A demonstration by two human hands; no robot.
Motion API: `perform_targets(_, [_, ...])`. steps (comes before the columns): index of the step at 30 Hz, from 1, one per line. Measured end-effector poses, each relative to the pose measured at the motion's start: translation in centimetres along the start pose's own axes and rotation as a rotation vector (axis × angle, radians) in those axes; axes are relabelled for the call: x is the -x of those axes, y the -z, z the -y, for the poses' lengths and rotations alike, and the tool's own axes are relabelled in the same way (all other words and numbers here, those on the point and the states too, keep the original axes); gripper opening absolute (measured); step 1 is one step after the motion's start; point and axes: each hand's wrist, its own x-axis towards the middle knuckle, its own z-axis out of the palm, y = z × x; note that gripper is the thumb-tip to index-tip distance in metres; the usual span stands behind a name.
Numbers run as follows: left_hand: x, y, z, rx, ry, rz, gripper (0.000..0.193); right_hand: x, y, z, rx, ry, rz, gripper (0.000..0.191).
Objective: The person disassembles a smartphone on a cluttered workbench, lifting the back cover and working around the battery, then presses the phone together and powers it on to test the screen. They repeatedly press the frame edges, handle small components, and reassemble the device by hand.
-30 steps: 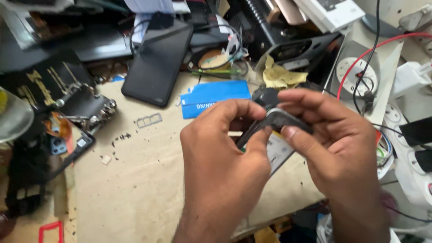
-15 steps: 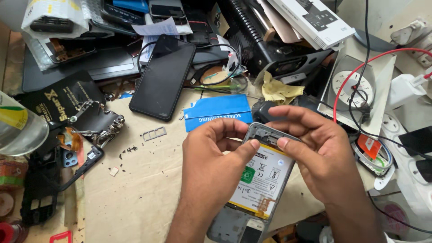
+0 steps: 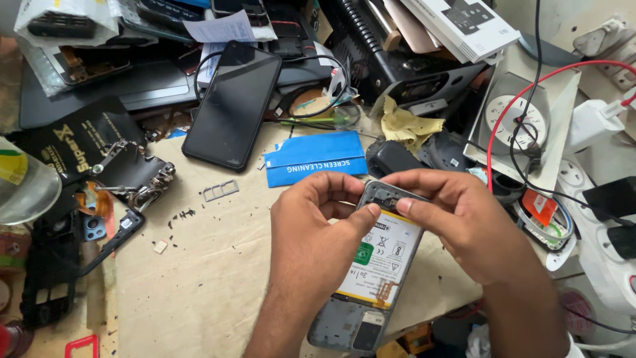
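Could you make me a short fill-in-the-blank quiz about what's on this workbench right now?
1. Both hands, the left hand and the right hand, hold an opened phone whose ______ cover is off, showing the battery.
2. The packet lying beyond the hands is ______ in colour.
3. The intact dark phone lies with its screen facing ______.
4. A ______ wire curves over the white dial at the right.

Missing words: back; blue; up; red

opened phone (image 3: pixel 377 265) between both hands, intact phone (image 3: pixel 232 106) behind-left, packet (image 3: pixel 317 158) between them.
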Motion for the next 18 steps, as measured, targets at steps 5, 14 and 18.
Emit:
perform_targets(5, [0.0, -0.2, 0.0, -0.039, -0.026, -0.018, 0.03, -0.4, 1.0, -1.1, -0.114, -0.021, 0.053, 0.036])
perform_targets(14, [0.1, -0.4, -0.1, -0.195, 0.054, 0.076, 0.024, -0.1, 0.8, -1.1, -0.091, -0.003, 0.068, 0.036])
perform_targets(18, [-0.1, -0.3, 0.8, -0.089, 0.015, 0.099, 0.025, -0.5, 0.7, -0.3, -0.186, -0.062, 0.204, 0.041])
